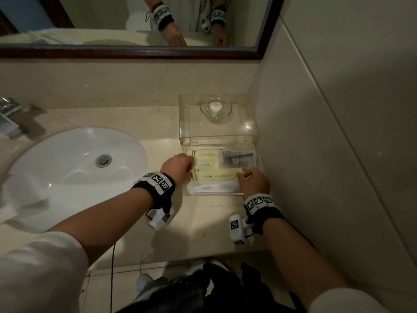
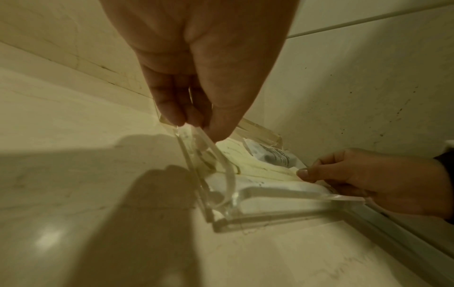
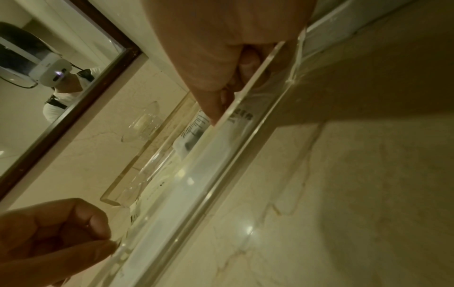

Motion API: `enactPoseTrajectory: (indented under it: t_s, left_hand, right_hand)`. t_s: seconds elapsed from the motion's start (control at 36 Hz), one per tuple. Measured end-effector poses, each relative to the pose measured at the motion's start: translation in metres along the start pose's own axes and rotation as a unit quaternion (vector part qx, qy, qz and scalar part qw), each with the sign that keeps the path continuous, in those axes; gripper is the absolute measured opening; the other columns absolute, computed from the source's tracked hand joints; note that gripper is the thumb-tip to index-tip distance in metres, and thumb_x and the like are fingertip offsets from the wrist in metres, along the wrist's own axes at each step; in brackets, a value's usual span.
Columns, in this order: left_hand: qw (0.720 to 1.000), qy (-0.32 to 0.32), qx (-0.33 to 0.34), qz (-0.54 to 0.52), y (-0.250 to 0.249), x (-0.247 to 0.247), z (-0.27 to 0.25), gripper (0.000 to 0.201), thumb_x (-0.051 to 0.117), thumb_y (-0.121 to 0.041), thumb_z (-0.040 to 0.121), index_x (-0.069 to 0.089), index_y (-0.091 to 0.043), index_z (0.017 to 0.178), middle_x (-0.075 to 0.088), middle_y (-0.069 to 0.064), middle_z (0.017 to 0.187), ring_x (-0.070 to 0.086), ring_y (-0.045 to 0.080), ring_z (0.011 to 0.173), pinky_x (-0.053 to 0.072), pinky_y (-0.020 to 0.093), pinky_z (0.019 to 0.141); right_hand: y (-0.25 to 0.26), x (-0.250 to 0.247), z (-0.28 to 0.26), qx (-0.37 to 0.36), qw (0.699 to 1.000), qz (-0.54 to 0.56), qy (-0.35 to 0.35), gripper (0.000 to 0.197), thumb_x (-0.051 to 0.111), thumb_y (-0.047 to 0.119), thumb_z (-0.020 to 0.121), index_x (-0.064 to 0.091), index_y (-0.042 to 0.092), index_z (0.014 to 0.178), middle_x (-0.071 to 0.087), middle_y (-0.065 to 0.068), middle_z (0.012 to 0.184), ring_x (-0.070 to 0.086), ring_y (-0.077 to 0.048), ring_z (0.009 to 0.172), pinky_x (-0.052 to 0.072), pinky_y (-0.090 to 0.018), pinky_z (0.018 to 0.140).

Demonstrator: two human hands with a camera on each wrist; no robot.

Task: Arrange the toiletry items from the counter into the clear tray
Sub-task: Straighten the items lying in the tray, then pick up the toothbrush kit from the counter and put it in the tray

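Observation:
The clear tray (image 1: 212,193) lies on the counter by the right wall. It holds two yellow packets (image 1: 209,162), a grey packet (image 1: 237,158) and a long white packet (image 1: 212,186) along its front wall. My left hand (image 1: 191,163) pinches the tray's left wall between thumb and fingers (image 2: 172,114). My right hand (image 1: 243,176) reaches into the front right corner, with its thumb and curled forefinger pinching the right end of the nearer yellow packet (image 2: 265,170). The right wrist view looks along the tray's front wall (image 3: 196,184), with my right thumb (image 3: 211,108) behind it.
Behind the tray a clear acrylic stand (image 1: 216,129) carries a glass dish (image 1: 216,107) with a small soap. A white sink (image 1: 74,168) and a faucet (image 1: 11,118) are to the left. The tiled wall (image 1: 316,132) hems in the tray's right side, under a mirror (image 1: 135,19).

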State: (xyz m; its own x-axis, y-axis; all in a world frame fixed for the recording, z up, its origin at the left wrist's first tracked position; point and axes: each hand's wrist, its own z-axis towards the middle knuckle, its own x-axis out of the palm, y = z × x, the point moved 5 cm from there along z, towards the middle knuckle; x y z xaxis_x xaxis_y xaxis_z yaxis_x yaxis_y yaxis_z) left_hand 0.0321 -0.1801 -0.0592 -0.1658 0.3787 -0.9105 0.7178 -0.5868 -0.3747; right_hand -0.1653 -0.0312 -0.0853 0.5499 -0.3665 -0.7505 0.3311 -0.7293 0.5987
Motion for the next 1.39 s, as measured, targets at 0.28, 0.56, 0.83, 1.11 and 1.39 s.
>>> enactPoseTrajectory:
  t_s: [0.28, 0.56, 0.83, 1.11, 1.39]
  left_hand:
    - [1.000, 0.008, 0.015, 0.009, 0.002, 0.003, 0.002, 0.013, 0.061, -0.011, 0.084, 0.070, -0.020, 0.088, 0.058, 0.001, 0.099, 0.059, 0.021, 0.090, 0.041, 0.022, 0.070]
    - [0.997, -0.009, 0.068, 0.043, 0.001, 0.002, -0.001, 0.018, 0.054, -0.011, 0.084, 0.070, -0.018, 0.090, 0.067, 0.000, 0.094, 0.059, 0.022, 0.090, 0.042, 0.024, 0.068]
    - [0.984, -0.035, 0.138, 0.106, 0.001, 0.000, -0.005, 0.022, 0.049, -0.020, 0.090, 0.071, -0.019, 0.094, 0.071, -0.001, 0.089, 0.053, 0.022, 0.086, 0.042, 0.030, 0.070]
    - [0.995, -0.042, 0.091, -0.010, 0.018, -0.005, -0.002, 0.015, 0.057, -0.027, 0.089, 0.069, -0.028, 0.097, 0.070, -0.011, 0.101, 0.054, 0.019, 0.100, 0.036, 0.032, 0.087]
    - [0.973, -0.046, 0.021, -0.227, 0.052, -0.024, -0.024, 0.015, 0.059, -0.018, 0.090, 0.069, -0.019, 0.101, 0.071, -0.004, 0.102, 0.059, 0.009, 0.086, 0.043, 0.021, 0.078]
  right_hand:
    - [0.000, 0.000, 0.001, 0.001, 1.000, 0.026, 0.010, 0.018, 0.069, 0.031, 0.080, 0.059, 0.022, 0.069, 0.062, 0.002, 0.075, 0.059, -0.019, 0.073, 0.045, -0.023, 0.066]
    - [0.000, 0.000, -0.002, -0.013, 0.999, 0.040, -0.006, 0.010, 0.067, 0.021, 0.081, 0.060, 0.024, 0.075, 0.063, 0.000, 0.076, 0.062, -0.022, 0.073, 0.047, -0.025, 0.061]
    - [-0.003, 0.002, 0.000, -0.002, 0.999, 0.041, 0.002, 0.020, 0.054, 0.010, 0.083, 0.068, 0.021, 0.091, 0.069, -0.006, 0.094, 0.063, -0.024, 0.083, 0.047, -0.023, 0.067]
    - [0.000, -0.002, -0.002, -0.017, 0.998, 0.063, -0.015, 0.012, 0.053, 0.013, 0.085, 0.063, 0.017, 0.092, 0.064, -0.003, 0.085, 0.058, -0.023, 0.077, 0.044, -0.026, 0.066]
    - [0.021, 0.000, -0.012, -0.065, 0.992, 0.085, -0.067, 0.008, 0.054, 0.011, 0.085, 0.061, 0.014, 0.088, 0.062, -0.005, 0.077, 0.058, -0.025, 0.072, 0.046, -0.026, 0.065]
